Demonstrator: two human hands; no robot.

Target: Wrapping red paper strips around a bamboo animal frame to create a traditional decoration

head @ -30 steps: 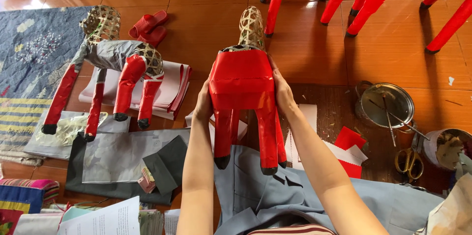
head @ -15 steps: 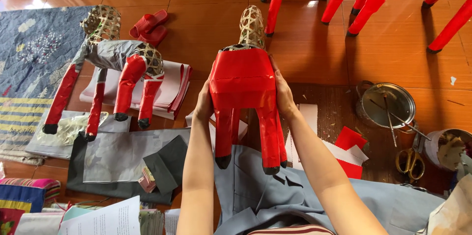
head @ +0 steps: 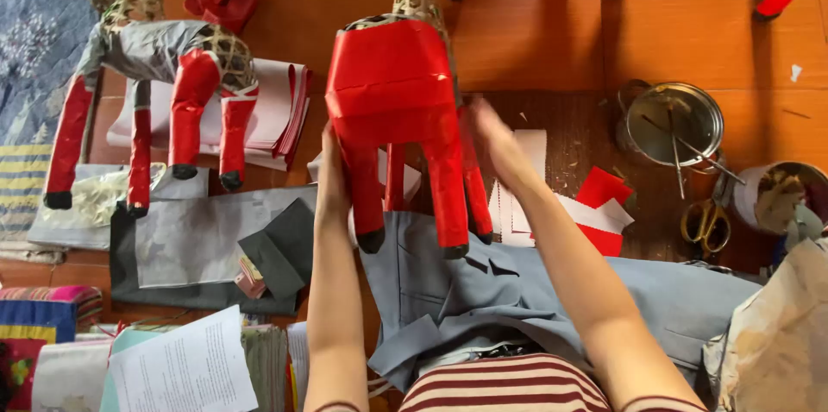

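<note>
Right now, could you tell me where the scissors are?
In the head view, the scissors lie on the floor at the right, below the metal pot and beside the tin can.
</note>
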